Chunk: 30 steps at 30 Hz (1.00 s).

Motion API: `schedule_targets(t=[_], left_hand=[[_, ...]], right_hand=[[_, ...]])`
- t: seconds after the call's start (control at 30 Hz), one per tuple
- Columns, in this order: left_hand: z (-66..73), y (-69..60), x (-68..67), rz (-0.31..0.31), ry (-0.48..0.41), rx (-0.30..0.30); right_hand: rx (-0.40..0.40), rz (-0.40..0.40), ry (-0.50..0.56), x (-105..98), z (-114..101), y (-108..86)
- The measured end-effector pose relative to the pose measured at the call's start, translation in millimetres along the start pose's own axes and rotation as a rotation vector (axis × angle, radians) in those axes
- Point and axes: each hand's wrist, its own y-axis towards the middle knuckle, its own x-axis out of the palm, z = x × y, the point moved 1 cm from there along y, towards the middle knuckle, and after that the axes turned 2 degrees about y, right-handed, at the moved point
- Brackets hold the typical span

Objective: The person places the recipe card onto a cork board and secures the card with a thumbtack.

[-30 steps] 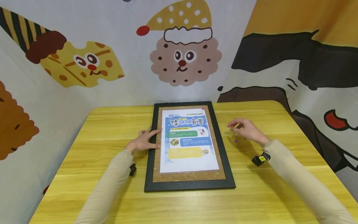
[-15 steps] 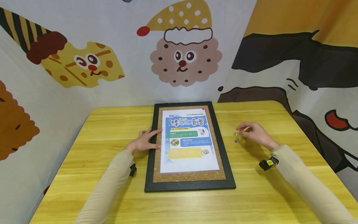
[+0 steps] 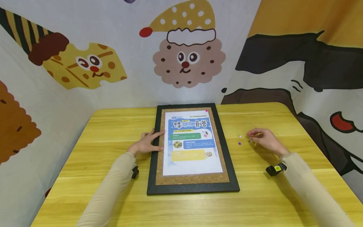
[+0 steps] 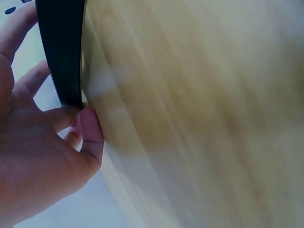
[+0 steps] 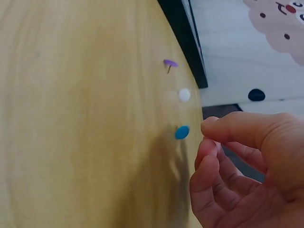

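A black-framed cork board (image 3: 193,188) lies on the table with a printed poster (image 3: 184,167) on it. A pink thumbtack (image 3: 206,111) sits at the poster's top right corner. My left hand (image 3: 144,144) rests on the board's left side, thumb and index finger spread over the frame (image 4: 61,47). To the right of the board, my right hand (image 3: 263,139) hovers over the table beside a blue thumbtack (image 5: 182,132), its fingers loosely bent and apparently holding nothing. A white thumbtack (image 5: 184,95) and a purple thumbtack (image 5: 171,62) lie nearby.
The yellow wood-grain table (image 3: 113,195) reaches back to a wall covering (image 3: 136,88) printed with cartoon food figures. Each wrist bears a dark strapped device, such as the one on the right wrist (image 3: 274,170).
My right hand has moved rightward and slightly nearer to me, uncovering the white thumbtack and coming beside the blue one. The left hand and the board have stayed in place.
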Motion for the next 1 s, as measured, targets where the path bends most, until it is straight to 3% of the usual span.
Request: schedule_targets(t=[0.43, 1.0], left_hand=[[1.8, -1.3, -0.9, -0.009, 0.019, 0.007], [-0.5, -3.1, -0.5, -0.005, 0.031, 0.013]], right_hand=[[0.01, -0.004, 0.032, 4, 16, -5.6], [-0.001, 0.003, 0.039, 7, 15, -6.0]])
